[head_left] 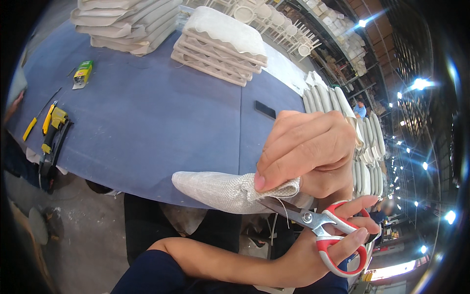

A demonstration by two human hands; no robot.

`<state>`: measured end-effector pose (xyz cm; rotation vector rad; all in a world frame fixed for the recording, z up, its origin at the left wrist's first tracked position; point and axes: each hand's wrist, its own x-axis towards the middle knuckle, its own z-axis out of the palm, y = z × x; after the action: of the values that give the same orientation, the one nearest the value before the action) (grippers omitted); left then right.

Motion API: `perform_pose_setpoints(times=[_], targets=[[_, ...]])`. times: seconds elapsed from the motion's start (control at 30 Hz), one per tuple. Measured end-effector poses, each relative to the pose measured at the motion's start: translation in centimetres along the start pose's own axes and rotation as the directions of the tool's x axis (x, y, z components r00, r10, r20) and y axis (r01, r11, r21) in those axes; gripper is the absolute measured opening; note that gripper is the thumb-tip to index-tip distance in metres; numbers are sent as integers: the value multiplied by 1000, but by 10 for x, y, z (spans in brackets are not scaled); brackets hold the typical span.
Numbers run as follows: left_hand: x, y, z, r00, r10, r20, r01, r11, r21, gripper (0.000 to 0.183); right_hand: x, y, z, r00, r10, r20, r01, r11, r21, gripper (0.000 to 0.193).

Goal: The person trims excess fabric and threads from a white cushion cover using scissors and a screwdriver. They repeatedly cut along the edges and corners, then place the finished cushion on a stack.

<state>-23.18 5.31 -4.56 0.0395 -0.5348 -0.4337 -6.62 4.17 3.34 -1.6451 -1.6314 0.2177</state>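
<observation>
Low over the near edge of the table, a padded piece covered in off-white woven fabric (210, 192) lies tilted. My right hand (308, 149) pinches a folded flap of that fabric between thumb and fingers. Scissors (320, 229) with red and grey handles are in my left hand (338, 240), whose fingers pass through the loops. Their blades reach up-left under the flap, beside my right thumb. The blade tips are hidden by the fabric. A loose thread (285, 213) hangs across the blades. My left forearm crosses from the lower left.
A blue-grey table (161, 112) holds stacked off-white padded pieces (220, 44), a taller stack (127, 24), a black phone (265, 109) and a green-yellow box (82, 73). Further left lie a yellow-black tool gun (56, 125), a yellow cutter (49, 117) and a yellow-handled tool (30, 128). Another person's hand (14, 105) shows at the left.
</observation>
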Motion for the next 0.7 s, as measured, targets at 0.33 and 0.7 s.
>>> perform_pose_setpoints(times=[0.33,0.7], targets=[[17,17,-10,995,84,-51,-79,992,100,36,6,8,6,1000,7,-14,-7,999,37,31],[33,-27,-23,950,306,63,-296,818,493,35,1,5,-2,971,202,-126,-209,977,-38,14]])
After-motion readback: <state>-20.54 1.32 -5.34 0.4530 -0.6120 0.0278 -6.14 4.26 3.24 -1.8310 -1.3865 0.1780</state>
